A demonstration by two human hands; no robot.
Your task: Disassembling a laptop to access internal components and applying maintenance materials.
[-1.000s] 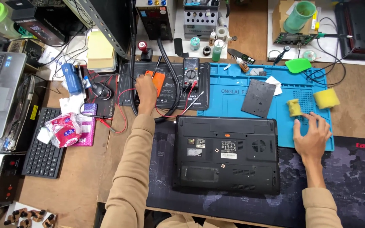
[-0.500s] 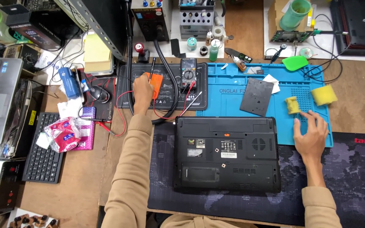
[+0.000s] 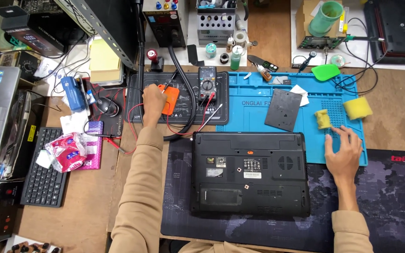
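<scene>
laptop: we see a black plastic laptop [image 3: 251, 173] lying bottom-up on the dark map-printed mat [image 3: 390, 197], near the front edge of the table [image 3: 94, 206], between our two arms.
done so far: we judge the opening work has begun; a dark grey flat cover panel [image 3: 283, 109] lies apart on the blue silicone work mat [image 3: 258, 100], which suggests one panel is already off the underside.
left to do: the main bottom shell looks whole and seated, and another hatch near its front edge appears closed, so we judge most of the disassembly remains.
left hand: our left hand [image 3: 153, 104] rests on the small black mat behind the laptop, its fingers closed over the edge of an orange flat plastic tool [image 3: 170, 99]; whether they truly pinch it we cannot tell.
right hand: our right hand [image 3: 343, 152] lies on the blue mat's right part, fingers loosely spread and holding nothing, just beside a small yellow sponge piece [image 3: 323, 119].
nearby: a larger yellow sponge block [image 3: 357, 107] sits at the mat's right edge; a black handheld multimeter [image 3: 207, 84] with red and black leads stands behind the laptop.
look of the laptop: matte, scuffed, with labels near the middle, vent slots at the right, and a small orange mark near its rear edge.
</scene>
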